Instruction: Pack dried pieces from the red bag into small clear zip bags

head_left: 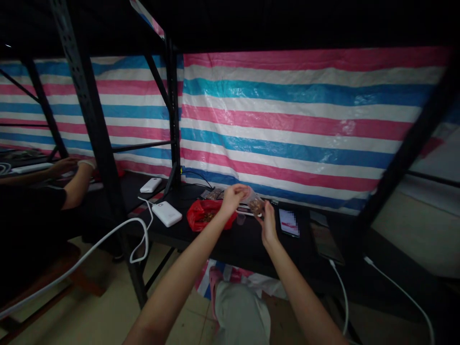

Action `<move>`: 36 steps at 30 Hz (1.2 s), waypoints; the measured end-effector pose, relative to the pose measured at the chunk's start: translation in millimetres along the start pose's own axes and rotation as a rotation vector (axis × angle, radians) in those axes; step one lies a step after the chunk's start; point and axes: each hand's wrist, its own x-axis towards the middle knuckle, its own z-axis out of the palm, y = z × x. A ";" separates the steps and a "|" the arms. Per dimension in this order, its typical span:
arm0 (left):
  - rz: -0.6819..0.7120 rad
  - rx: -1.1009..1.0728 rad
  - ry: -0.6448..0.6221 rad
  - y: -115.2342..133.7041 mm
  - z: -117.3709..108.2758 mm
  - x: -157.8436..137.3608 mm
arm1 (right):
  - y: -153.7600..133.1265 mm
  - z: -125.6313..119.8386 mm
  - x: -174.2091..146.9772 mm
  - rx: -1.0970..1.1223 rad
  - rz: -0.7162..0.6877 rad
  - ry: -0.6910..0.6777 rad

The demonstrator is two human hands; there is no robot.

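Above the black table, my left hand (234, 196) pinches the upper edge of a small clear plastic bag (255, 203). Small brownish pieces, too small to name, fill the lower part of the bag. My right hand (268, 221) grips the bag's right side near its bottom. Just left of my left forearm, an open red plastic bag (196, 214) holds more small brownish pieces. Behind it lie small clear packets (213, 193) with something in them. A small clear cup (241, 219) stands on the table below my hands.
A lit phone (289, 222) and a dark phone (325, 237) with a white cable lie to the right. Two white power banks (167, 213) sit at the left. Black shelf posts (104, 158) flank the table; a co-worker's arm (77, 184) shows far left.
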 end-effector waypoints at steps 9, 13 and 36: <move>-0.042 0.193 0.103 -26.0 -109.1 -10.7 | -1.3 60.7 17.3 0.036 0.270 -0.669; -0.043 0.302 0.106 -40.5 -144.6 -8.1 | -7.0 71.0 26.2 -0.240 0.142 -0.774; 0.029 0.780 -0.102 -50.4 -160.5 -3.5 | 3.9 111.5 37.3 -1.113 -0.605 -0.644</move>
